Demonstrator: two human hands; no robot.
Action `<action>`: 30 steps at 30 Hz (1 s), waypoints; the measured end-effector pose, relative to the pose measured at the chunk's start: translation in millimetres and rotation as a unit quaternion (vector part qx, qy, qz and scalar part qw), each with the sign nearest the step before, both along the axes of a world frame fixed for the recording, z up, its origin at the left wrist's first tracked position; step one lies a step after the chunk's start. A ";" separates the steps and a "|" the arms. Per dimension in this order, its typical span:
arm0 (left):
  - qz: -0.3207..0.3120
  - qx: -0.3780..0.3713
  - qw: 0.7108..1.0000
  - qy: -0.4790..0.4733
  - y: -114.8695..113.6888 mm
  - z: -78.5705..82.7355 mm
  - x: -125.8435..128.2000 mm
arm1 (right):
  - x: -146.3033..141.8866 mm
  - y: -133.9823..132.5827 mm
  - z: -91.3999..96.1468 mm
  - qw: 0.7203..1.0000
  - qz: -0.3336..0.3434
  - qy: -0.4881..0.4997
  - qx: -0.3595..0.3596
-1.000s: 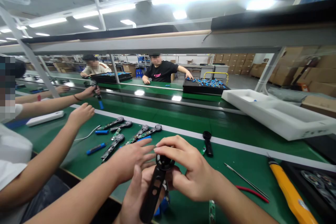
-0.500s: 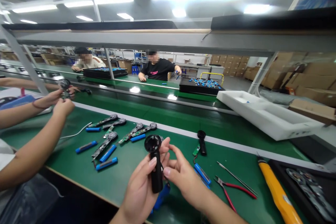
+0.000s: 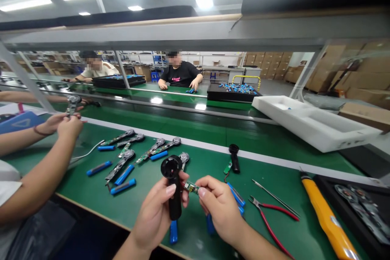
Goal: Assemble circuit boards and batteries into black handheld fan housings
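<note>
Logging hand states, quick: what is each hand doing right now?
Left hand: closed around the black handle piece.
Right hand: pinching the small green circuit board.

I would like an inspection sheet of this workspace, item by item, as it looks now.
Surface: green mat, many parts spread on it.
Job's things: black housing held upright; circuit board beside it.
Clutter: blue cells, board assemblies, red pliers, tweezers, yellow screwdriver.
Grippers: left hand grips the housing; right hand pinches the board.
Cables: white cable, lying at left.
Surroundings: co-worker's hands at left; white foam tray beyond.
</note>
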State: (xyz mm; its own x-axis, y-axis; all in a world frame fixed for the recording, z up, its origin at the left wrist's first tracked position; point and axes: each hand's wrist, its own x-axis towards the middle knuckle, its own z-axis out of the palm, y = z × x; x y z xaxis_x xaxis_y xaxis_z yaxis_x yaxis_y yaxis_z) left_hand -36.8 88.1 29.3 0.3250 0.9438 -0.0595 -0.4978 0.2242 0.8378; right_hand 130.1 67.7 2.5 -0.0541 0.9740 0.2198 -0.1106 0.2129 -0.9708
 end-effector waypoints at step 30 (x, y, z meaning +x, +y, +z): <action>-0.017 0.078 0.992 0.095 -3.5 0.0 -3.9 | 5.4 -0.5 -17.0 0.994 -0.075 -0.028 0.071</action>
